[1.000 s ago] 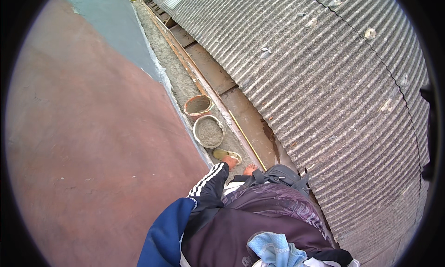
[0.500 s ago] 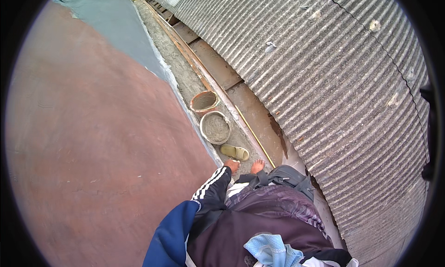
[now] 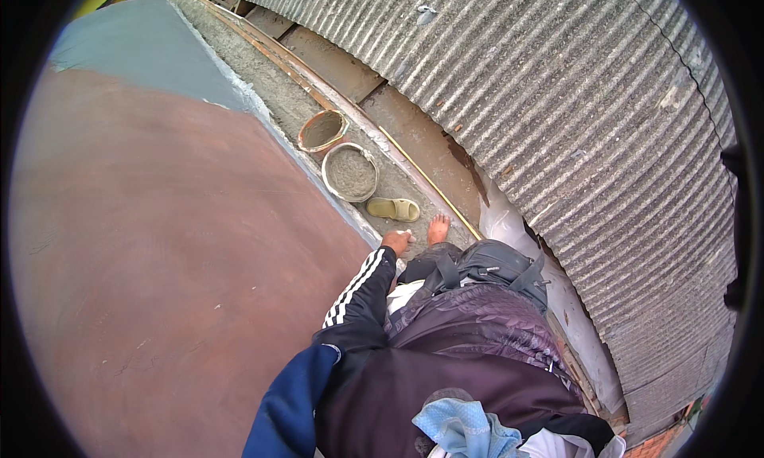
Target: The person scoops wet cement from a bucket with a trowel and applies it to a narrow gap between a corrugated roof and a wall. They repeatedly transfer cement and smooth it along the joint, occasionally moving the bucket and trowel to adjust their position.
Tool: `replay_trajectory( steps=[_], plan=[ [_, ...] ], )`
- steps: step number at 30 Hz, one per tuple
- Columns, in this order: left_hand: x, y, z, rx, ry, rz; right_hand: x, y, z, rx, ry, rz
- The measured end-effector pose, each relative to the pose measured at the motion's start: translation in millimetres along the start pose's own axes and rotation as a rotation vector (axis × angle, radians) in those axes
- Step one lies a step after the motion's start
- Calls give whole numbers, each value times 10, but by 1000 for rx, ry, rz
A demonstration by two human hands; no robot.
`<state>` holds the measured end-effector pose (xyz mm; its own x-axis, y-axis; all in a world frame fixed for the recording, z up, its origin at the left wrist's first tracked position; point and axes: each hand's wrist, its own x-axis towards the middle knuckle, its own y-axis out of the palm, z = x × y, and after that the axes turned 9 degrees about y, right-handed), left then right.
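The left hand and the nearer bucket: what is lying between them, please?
In the head view, one olive-green slipper lies on the grey strip between the left hand and the nearer bucket.

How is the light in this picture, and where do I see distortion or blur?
Head view: soft, even daylight, no hard-edged shadows standing out; head view: the corrugated roof looks bowed by fisheye distortion; head view: the reddish surface at left looks soft and smeary; head view: the left hand is too small to show its grip clearly.
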<state>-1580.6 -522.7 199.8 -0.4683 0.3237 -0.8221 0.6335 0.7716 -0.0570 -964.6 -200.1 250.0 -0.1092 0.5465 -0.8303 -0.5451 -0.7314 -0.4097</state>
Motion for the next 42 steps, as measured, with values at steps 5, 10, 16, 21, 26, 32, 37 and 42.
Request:
replay_trajectory(
  steps=[5, 10, 16, 21, 26, 32, 37, 42],
  plan=[
    [-20, 35, 238, -26, -79, -47, -209, -201, -285, -754, -376, -49],
    [-85, 105, 422, -35, -209, -22, -688, -215, 270, -162, 208, -61],
    [-98, 179, 411, -37, -173, 37, -1220, -193, 1102, 43, 290, -51],
    [42, 207, 385, -89, -159, 28, -1299, -81, 1249, 58, 259, -49],
    [148, 268, 280, -39, -88, 53, -1275, -67, 1116, 105, 268, 6],
    [204, 317, 194, -104, -77, 48, -1206, -57, 847, 195, 285, 15],
    [299, 208, 266, -111, -133, 69, -1168, 14, 697, 323, 199, 92],
    [320, 136, 302, -113, -136, 98, -1217, 83, 779, 203, 264, 27]
  ],
)
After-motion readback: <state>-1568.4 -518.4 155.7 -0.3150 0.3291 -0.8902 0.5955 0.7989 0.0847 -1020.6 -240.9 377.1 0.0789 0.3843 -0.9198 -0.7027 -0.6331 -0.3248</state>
